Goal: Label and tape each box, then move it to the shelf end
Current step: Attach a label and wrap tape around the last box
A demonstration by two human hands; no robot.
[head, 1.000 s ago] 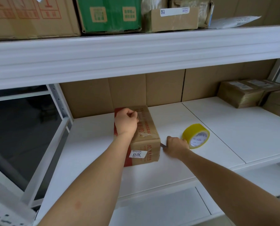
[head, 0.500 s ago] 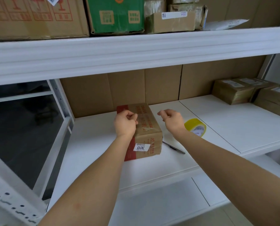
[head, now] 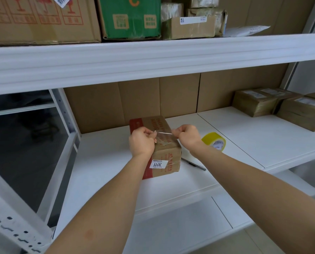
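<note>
A small brown cardboard box (head: pixel 166 156) with red print and a white "3011" label (head: pixel 157 165) on its near face sits on the white middle shelf (head: pixel 105 173). A short strip of clear tape (head: pixel 164 132) is stretched above the box top. My left hand (head: pixel 142 143) pinches its left end and my right hand (head: pixel 187 137) pinches its right end. A yellow tape roll (head: pixel 214 142) lies on the shelf just right of my right wrist. A dark pen-like tool (head: pixel 194 163) lies on the shelf beside the box, partly hidden by my right forearm.
Several taped brown parcels (head: pixel 281 107) stand at the right end of the shelf. The upper shelf (head: pixel 153 57) holds large cartons, a green box (head: pixel 131 17) and small packages. A cardboard sheet (head: pixel 153 99) lines the back. An open frame gap lies to the left.
My right hand left the tool on the shelf and rose to the box top. Both hands now hold a tape strip stretched between them. The view shifted slightly.
</note>
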